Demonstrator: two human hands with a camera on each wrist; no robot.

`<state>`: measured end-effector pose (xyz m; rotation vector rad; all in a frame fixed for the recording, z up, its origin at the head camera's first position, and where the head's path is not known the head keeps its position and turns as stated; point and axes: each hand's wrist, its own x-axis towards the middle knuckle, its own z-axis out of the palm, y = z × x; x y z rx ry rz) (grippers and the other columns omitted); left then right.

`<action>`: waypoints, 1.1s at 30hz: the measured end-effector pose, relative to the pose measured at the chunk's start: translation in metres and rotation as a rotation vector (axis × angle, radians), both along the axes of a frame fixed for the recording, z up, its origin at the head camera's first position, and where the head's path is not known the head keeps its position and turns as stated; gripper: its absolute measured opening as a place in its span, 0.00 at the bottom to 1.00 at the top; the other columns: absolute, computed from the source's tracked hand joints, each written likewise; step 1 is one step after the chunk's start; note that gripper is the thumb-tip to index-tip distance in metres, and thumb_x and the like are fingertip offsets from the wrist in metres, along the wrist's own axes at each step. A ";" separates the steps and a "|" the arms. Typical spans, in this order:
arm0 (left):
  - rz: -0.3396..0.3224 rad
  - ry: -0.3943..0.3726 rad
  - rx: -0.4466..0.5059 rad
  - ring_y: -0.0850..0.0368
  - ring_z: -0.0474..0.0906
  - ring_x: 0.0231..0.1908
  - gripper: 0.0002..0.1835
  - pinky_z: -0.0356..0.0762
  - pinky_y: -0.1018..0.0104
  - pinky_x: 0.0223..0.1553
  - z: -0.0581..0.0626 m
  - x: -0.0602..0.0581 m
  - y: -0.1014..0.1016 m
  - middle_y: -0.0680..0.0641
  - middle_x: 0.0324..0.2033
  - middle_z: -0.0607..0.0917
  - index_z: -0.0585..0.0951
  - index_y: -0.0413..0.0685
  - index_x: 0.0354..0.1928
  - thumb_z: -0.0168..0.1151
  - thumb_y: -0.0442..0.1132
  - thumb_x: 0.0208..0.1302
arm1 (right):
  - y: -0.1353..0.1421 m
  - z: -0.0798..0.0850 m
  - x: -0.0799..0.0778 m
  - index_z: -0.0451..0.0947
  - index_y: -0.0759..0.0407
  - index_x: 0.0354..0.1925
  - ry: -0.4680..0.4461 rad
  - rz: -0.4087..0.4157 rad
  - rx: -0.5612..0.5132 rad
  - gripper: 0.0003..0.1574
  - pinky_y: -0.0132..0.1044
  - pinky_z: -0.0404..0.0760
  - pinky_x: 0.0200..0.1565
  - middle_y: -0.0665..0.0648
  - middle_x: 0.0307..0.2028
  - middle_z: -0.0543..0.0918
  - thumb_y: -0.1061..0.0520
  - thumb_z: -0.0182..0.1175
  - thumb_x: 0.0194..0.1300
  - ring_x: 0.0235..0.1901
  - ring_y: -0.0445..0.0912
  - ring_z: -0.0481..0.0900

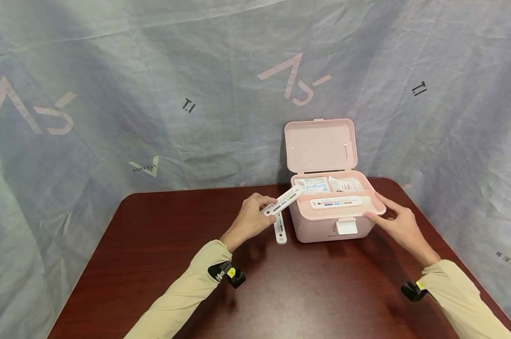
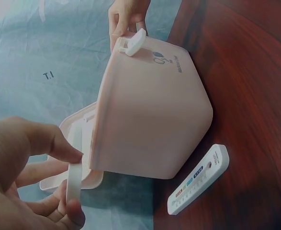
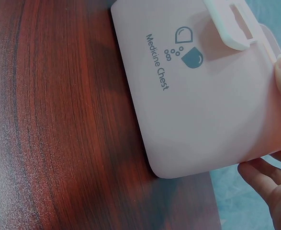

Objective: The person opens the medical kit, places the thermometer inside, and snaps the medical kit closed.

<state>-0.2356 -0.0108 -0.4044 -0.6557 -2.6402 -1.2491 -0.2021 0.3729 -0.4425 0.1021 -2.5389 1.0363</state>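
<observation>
Between thumb and fingers, my left hand (image 1: 250, 219) pinches a flat white thermometer (image 1: 285, 201), its far end over the left rim of a pink medicine chest (image 1: 312, 230). The left wrist view shows this thermometer edge-on (image 2: 74, 182). My right hand (image 1: 401, 227) grips the chest's right front corner, thumb at the rim and fingers along the side. A second thermometer (image 1: 336, 202) lies across the front of the chest's upper tray. On the table, left of the chest, lies a third thermometer (image 1: 280, 231), partly hidden in the head view by the held one.
The chest's lid (image 1: 320, 146) stands raised at the back, and a white latch (image 1: 346, 226) hangs at the front. Rear compartments hold a packet marked Surgical (image 1: 312, 185) and a clear-wrapped packet (image 1: 344, 185). A grey cloth (image 1: 221, 94) hangs behind the dark red wooden table (image 1: 174, 226).
</observation>
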 end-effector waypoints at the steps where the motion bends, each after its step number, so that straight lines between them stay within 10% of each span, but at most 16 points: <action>1: -0.007 0.003 -0.001 0.56 0.75 0.39 0.21 0.73 0.67 0.37 0.000 0.000 0.001 0.46 0.40 0.78 0.84 0.46 0.47 0.66 0.31 0.46 | 0.000 0.000 0.000 0.64 0.48 0.68 -0.001 0.003 -0.003 0.46 0.20 0.67 0.29 0.67 0.58 0.74 0.46 0.70 0.54 0.37 0.39 0.70; 33: -0.217 0.020 -0.117 0.57 0.72 0.41 0.22 0.72 0.68 0.39 0.018 -0.012 0.030 0.48 0.42 0.77 0.83 0.49 0.50 0.66 0.33 0.50 | 0.002 -0.001 -0.003 0.64 0.47 0.68 -0.014 -0.007 -0.007 0.46 0.24 0.65 0.29 0.63 0.60 0.73 0.44 0.70 0.53 0.39 0.49 0.67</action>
